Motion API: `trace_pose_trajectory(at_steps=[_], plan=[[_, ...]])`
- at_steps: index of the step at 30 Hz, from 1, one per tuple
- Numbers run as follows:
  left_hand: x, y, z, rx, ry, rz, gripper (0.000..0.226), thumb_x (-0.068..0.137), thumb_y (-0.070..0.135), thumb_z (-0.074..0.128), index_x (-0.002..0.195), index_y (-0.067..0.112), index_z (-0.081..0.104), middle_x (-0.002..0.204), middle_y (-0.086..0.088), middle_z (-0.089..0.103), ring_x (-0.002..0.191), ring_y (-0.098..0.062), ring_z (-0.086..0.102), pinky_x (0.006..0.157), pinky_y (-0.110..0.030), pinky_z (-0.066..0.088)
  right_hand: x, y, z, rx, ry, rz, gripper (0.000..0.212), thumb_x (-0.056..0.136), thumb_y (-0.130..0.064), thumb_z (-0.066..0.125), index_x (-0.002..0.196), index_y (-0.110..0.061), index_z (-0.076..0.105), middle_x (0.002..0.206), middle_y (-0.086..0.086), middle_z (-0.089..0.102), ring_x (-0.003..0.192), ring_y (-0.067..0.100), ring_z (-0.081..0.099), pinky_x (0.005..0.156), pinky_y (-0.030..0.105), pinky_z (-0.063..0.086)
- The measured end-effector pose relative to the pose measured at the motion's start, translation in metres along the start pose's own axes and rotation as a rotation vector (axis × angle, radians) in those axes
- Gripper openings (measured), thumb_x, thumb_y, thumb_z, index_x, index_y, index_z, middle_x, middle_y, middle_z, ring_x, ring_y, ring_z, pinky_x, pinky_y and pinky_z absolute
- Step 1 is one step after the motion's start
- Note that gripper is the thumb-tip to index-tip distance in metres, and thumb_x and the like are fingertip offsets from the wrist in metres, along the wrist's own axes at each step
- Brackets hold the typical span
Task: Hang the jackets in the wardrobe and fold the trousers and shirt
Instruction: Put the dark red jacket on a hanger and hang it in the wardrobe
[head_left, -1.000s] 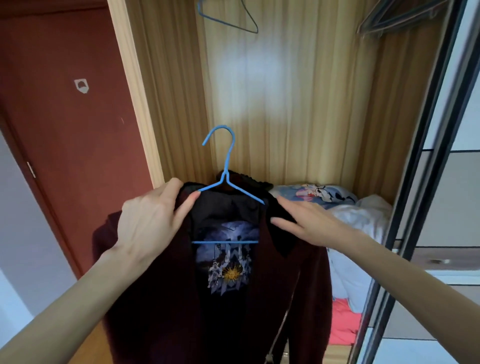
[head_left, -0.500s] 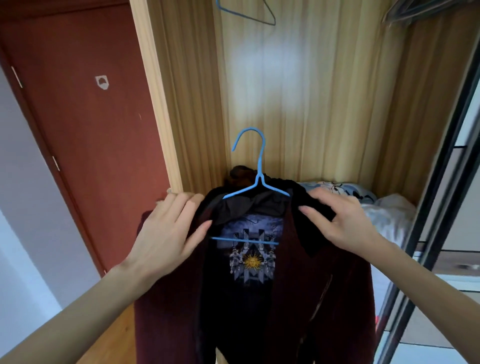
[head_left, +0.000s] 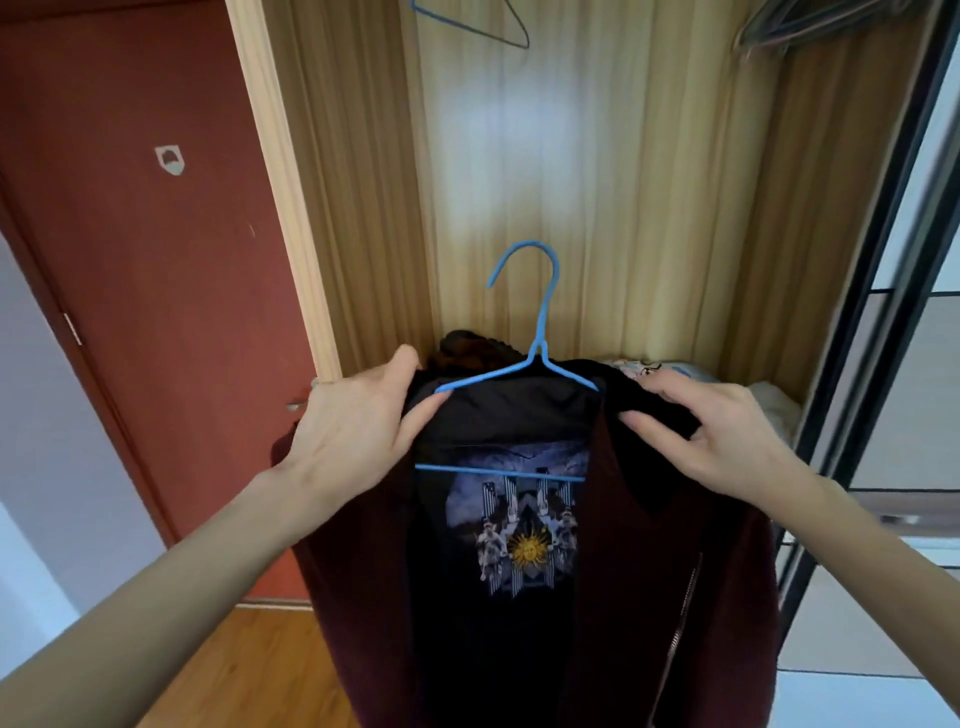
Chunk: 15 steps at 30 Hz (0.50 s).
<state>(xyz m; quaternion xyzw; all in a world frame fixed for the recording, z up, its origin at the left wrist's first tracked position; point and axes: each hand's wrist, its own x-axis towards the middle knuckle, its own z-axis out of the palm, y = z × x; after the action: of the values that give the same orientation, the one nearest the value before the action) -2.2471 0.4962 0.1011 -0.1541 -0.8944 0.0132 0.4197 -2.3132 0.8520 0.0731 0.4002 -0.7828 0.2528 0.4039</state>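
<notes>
A dark maroon jacket (head_left: 691, 597) with a black lining and a printed panel sits on a blue wire hanger (head_left: 540, 332), held up in front of the open wardrobe. My left hand (head_left: 353, 431) grips the jacket's left shoulder, thumb behind the fabric and fingers over the front. At the other shoulder, my right hand (head_left: 711, 431) holds the collar with curled fingers. The hanger's hook points up, free of any rail.
The wardrobe (head_left: 597, 182) has wood-grain walls; an empty blue hanger (head_left: 467, 23) and several dark hangers (head_left: 810, 21) hang at the top. Folded bedding (head_left: 774, 410) lies low at the back right. A red door (head_left: 130, 291) stands left, a sliding door frame (head_left: 883, 291) right.
The jacket on its hanger has risen and shifted right toward the wardrobe's middle. Both hands stayed on its shoulders, and the view tilted upward.
</notes>
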Motion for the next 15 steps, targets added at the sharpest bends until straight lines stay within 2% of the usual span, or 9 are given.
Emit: trace_pose_trajectory(at_steps=[2,4,7,10,11,13,15], plan=[[0.008,0.005,-0.001,0.042,0.102,-0.028,0.038,0.103,0.054,0.041,0.092,0.017,0.042,0.068,0.002,0.055,0.058,-0.030,0.062,0.046,-0.027,0.025,0.001,0.003,-0.005,-0.092,-0.071,-0.008,0.025,0.096,-0.053,0.055,0.103,-0.028,0.053,0.072,-0.016,0.057,0.049,0.008,0.049,0.051,0.033,0.045],[0.016,0.012,-0.002,0.037,0.144,-0.030,0.039,0.103,0.052,0.043,0.092,0.015,0.045,0.071,0.000,0.057,0.060,-0.031,0.061,0.044,-0.026,0.027,-0.001,0.010,-0.011,-0.116,-0.184,0.020,0.032,0.091,-0.057,0.057,0.107,-0.030,0.049,0.073,-0.017,0.057,0.055,0.009,0.053,0.052,0.036,0.050],[0.021,0.020,-0.002,0.012,0.176,-0.015,0.040,0.102,0.052,0.048,0.093,0.013,0.047,0.072,-0.001,0.057,0.061,-0.030,0.060,0.043,-0.026,0.026,-0.004,0.018,-0.019,-0.008,-0.285,0.099,0.050,0.087,-0.062,0.059,0.127,-0.036,0.044,0.081,-0.005,0.064,0.069,0.020,0.064,0.064,0.044,0.054],[0.022,0.026,0.002,-0.019,0.145,-0.024,0.041,0.099,0.055,0.047,0.098,0.014,0.049,0.075,0.000,0.058,0.065,-0.028,0.061,0.046,-0.027,0.027,0.005,0.002,-0.008,0.134,-0.295,0.105,0.058,0.096,-0.072,0.043,0.142,-0.038,0.038,0.105,-0.003,0.072,0.087,0.022,0.069,0.078,0.043,0.053],[0.021,0.027,0.004,-0.028,0.126,-0.028,0.042,0.099,0.056,0.046,0.100,0.014,0.050,0.076,0.000,0.058,0.066,-0.027,0.061,0.046,-0.028,0.029,0.010,-0.005,0.001,0.092,-0.289,0.080,0.058,0.097,-0.076,0.037,0.142,-0.038,0.040,0.107,-0.004,0.073,0.087,0.020,0.070,0.078,0.042,0.053],[0.018,0.026,0.007,-0.040,0.114,-0.026,0.042,0.099,0.056,0.046,0.102,0.015,0.052,0.078,0.001,0.057,0.068,-0.024,0.061,0.047,-0.027,0.029,0.019,-0.009,0.018,0.016,-0.254,0.075,0.052,0.099,-0.076,0.035,0.132,-0.038,0.050,0.096,0.000,0.074,0.077,0.022,0.070,0.074,0.044,0.054],[0.011,0.020,0.007,-0.070,0.086,-0.034,0.040,0.099,0.056,0.046,0.104,0.017,0.052,0.080,0.003,0.057,0.069,-0.020,0.060,0.048,-0.028,0.029,0.025,-0.006,0.024,0.046,-0.204,0.104,0.045,0.101,-0.073,0.038,0.122,-0.039,0.058,0.086,0.000,0.072,0.068,0.024,0.067,0.068,0.046,0.052]])
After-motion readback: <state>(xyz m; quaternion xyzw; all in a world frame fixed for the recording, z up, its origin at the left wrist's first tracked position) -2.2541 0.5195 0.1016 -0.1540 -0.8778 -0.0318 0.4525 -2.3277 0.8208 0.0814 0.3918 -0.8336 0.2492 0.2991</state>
